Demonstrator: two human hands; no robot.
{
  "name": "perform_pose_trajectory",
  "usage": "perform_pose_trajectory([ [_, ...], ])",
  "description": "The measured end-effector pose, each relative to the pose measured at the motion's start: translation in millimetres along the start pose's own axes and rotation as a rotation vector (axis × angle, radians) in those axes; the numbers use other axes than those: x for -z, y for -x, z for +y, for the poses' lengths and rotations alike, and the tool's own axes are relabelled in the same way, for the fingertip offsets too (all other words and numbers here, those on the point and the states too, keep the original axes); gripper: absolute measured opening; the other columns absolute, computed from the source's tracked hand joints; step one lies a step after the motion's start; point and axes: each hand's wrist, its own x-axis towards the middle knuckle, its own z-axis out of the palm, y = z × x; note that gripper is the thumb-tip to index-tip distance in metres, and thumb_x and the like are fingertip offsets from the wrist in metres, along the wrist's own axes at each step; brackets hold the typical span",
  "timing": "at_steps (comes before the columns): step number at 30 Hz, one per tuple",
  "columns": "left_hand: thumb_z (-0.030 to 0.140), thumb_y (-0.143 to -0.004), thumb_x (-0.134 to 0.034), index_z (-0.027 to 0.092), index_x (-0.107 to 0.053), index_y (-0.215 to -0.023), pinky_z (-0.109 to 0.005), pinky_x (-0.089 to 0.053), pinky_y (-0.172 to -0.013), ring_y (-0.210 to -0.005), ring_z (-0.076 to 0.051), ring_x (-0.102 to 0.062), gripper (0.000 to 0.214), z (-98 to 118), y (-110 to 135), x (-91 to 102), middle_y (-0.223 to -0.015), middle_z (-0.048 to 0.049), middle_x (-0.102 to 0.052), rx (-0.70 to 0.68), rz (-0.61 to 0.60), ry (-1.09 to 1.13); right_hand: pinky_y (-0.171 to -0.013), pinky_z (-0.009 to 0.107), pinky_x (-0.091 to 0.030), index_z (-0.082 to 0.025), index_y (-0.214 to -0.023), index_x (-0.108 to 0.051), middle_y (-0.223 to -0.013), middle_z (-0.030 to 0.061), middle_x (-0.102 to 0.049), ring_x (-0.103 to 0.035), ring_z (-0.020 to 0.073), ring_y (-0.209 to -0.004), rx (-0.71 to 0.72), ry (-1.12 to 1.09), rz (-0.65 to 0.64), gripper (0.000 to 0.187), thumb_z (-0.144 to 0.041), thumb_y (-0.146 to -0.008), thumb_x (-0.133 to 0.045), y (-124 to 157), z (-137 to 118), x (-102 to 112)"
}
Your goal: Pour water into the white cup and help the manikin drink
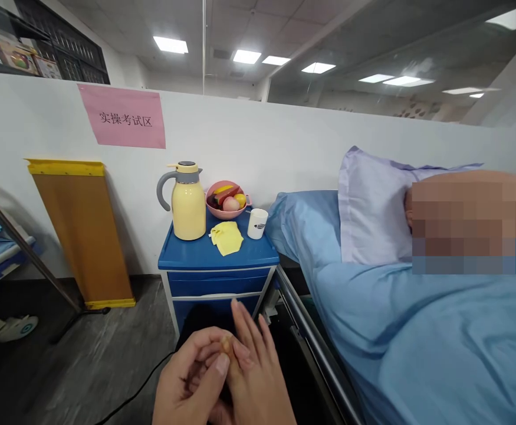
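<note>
My two hands meet low in the view, in front of a blue bedside cabinet (204,254). My left hand (191,378) is curled around the fingers of my right hand (258,372), its thumb pressed on them. My right hand's fingers are stretched out and point up. Neither hand holds an object. On the cabinet top stand a yellow thermos jug (188,203), a pink bowl of fruit (226,200), a white cup (257,223) and a folded yellow cloth (226,237).
A hospital bed with a metal side rail (311,342) lies to the right, with a person under a blue sheet (417,330) on a lilac pillow (372,206). A brown board with yellow edges (83,230) leans on the white partition. Another bed frame (1,260) stands at the left.
</note>
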Motion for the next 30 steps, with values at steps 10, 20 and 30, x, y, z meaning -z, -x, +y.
perform_pose_trajectory([
  [10,0.042,-0.086,-0.062,0.021,-0.074,-0.101,-0.031,-0.055,-0.075,-0.079,-0.022,-0.064,0.029,-6.1,-1.6,-9.8,-0.085,-0.0084,-0.07,-0.02,0.044,-0.138,-0.076,0.039,-0.06,-0.019,-0.119,-0.064,-0.102,0.0115,-0.077,-0.074,0.027,-0.084,-0.3,-0.005,-0.28,0.034,-0.017,-0.086,-0.056,15.3,-41.9,-16.7],
  [20,0.049,-0.092,-0.055,0.019,-0.06,-0.078,-0.025,-0.043,-0.064,-0.058,-0.01,-0.046,0.034,-28.4,-12.8,-1.6,-0.064,0.002,-0.051,0.053,-0.041,-0.046,-0.048,0.037,-0.056,-0.019,-0.099,-0.069,-0.062,0.0062,-0.069,-0.065,0.025,-0.049,-0.426,-0.004,-0.279,0.032,-0.009,-0.071,-0.058,10.1,-54.1,-26.7],
  [30,0.047,-0.091,-0.059,0.018,-0.061,-0.087,-0.023,-0.036,-0.053,-0.049,-0.007,-0.039,0.029,-30.5,-15.3,0.2,-0.058,0.0046,-0.047,0.105,-0.026,0.077,-0.036,0.027,-0.047,-0.018,-0.084,-0.068,-0.053,-0.0003,-0.065,-0.062,0.0184,-0.038,-0.364,-0.088,-0.097,0.033,0.0,-0.063,-0.05,5.0,-48.0,-18.2],
])
